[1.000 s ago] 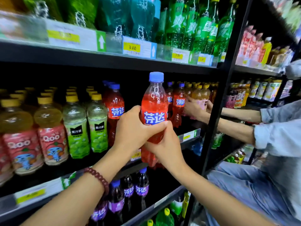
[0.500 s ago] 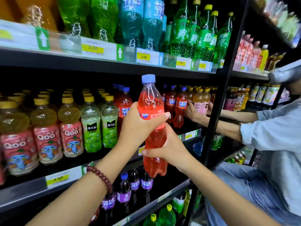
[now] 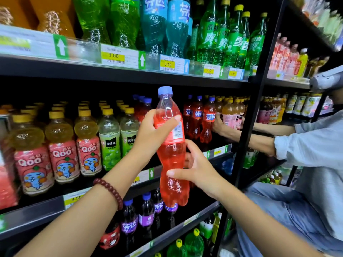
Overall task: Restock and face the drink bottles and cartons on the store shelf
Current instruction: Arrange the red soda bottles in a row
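Held before the middle shelf (image 3: 219,151), the clear plastic bottle of red soda with a blue cap (image 3: 171,145) has been twisted since a second ago, its back label now outward, so facing remains; left hand (image 3: 151,132) and right hand (image 3: 197,168) both clasp it.

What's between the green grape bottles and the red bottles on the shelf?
In the head view, the left hand gripping the held red bottle, with more blue-capped bottles behind.

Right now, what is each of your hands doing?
Left hand: closed around the upper part of the red soda bottle.
Right hand: gripping the same bottle lower down.
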Tool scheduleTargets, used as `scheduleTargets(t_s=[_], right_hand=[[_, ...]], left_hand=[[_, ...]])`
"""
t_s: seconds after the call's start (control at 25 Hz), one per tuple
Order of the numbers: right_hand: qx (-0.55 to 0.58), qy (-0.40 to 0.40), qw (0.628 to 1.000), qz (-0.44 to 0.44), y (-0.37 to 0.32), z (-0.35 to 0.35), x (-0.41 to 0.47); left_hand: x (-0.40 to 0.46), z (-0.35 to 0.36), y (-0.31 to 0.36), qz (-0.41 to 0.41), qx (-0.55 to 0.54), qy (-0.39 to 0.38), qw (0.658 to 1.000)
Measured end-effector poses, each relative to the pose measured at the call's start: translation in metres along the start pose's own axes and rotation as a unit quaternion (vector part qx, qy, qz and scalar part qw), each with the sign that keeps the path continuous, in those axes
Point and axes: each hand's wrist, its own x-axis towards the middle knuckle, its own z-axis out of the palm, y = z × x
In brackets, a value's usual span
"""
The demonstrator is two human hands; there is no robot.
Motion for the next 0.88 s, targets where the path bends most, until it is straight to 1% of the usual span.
scheduleTargets(t_s=[0.08,0.12,0.16,0.2,0.24,0.28,0.32,0.36,0.4,0.44,0.48,0.56,0.6,0.64,0.72,0.76,0.8,0.88], right_hand=[[-0.102,0.102,0.989,-0.021,0.002,0.013,-0.002],[-0.139,0.134,0.980,-0.037,0.002,0.019,-0.003],[-0.170,0.150,0.973,-0.050,0.000,0.024,-0.005],[-0.190,0.147,0.969,-0.052,0.000,0.027,-0.006],[-0.191,0.128,0.972,-0.042,0.000,0.028,-0.006],[-0.163,0.093,0.982,-0.024,0.001,0.025,-0.005],[-0.108,0.041,0.993,0.002,0.000,0.020,-0.003],[-0.047,-0.018,0.998,0.029,-0.002,0.013,-0.003],[-0.011,-0.060,0.997,0.043,-0.002,0.004,-0.002],[-0.007,-0.085,0.995,0.042,-0.003,-0.003,-0.003],[-0.009,-0.090,0.995,0.031,-0.004,-0.007,-0.004],[-0.009,-0.046,0.999,0.018,-0.004,-0.006,-0.007],[-0.003,-0.004,1.000,0.011,-0.004,-0.001,-0.009],[-0.022,0.048,0.999,-0.004,-0.003,0.004,-0.010],[-0.117,0.151,0.981,-0.039,0.002,0.010,-0.009],[-0.156,0.177,0.970,-0.053,0.003,0.011,-0.009],[-0.185,0.182,0.964,-0.056,0.003,0.011,-0.010],[-0.206,0.143,0.967,-0.038,0.005,0.009,-0.013]], left_hand=[[0.001,-0.002,0.003,0.000,0.019,0.029,0.999],[0.001,-0.003,0.004,0.000,0.038,0.041,0.998],[0.001,-0.004,0.004,0.002,0.051,0.047,0.998],[0.000,-0.004,0.004,0.004,0.053,0.048,0.997],[-0.001,-0.005,0.003,0.010,0.044,0.043,0.998],[-0.002,-0.006,0.002,0.015,0.030,0.035,0.999],[-0.003,-0.007,0.000,0.019,0.014,0.026,0.999],[-0.004,-0.007,-0.002,0.021,-0.007,0.018,1.000],[-0.005,-0.007,-0.003,0.019,-0.029,0.013,0.999],[-0.006,-0.006,-0.004,0.014,-0.055,0.008,0.998],[-0.006,-0.005,-0.006,0.010,-0.076,0.003,0.997],[-0.007,0.000,-0.008,0.011,-0.084,-0.013,0.996],[-0.007,0.003,-0.007,0.016,-0.069,-0.023,0.997],[-0.008,0.008,-0.005,0.024,-0.043,-0.026,0.998],[-0.009,0.016,-0.002,0.040,0.014,-0.001,0.999],[-0.010,0.019,-0.002,0.047,0.035,0.019,0.998],[-0.010,0.020,-0.003,0.051,0.049,0.031,0.997],[-0.011,0.020,-0.006,0.041,0.039,0.029,0.998]])
